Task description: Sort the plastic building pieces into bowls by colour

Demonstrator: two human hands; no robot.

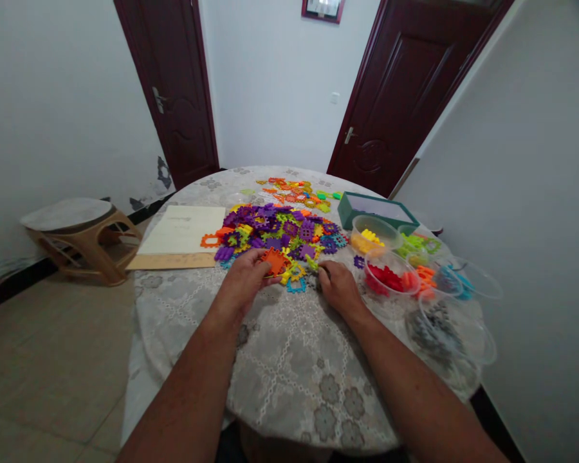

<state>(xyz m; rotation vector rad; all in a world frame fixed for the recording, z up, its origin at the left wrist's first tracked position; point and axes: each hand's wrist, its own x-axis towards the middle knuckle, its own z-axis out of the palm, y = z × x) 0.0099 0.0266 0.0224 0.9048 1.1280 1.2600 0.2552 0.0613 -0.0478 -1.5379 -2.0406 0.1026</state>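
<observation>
Left hand (244, 278) pinching; right hand (338, 287) curled — forearms outstretched.

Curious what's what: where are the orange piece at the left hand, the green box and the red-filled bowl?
orange piece (274, 260): head view, its middle.
green box (379, 207): head view, its top.
red-filled bowl (390, 296): head view, near rim.

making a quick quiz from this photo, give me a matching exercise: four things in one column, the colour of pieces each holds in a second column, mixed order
1 left hand
2 clear plastic bowl beside the green rectangular box
3 clear plastic bowl beside the right hand
4 clear plastic bowl closest to the person

a grey plastic pieces
b orange plastic piece
c yellow plastic pieces
d red plastic pieces

Pairs: 1-b, 2-c, 3-d, 4-a
</observation>
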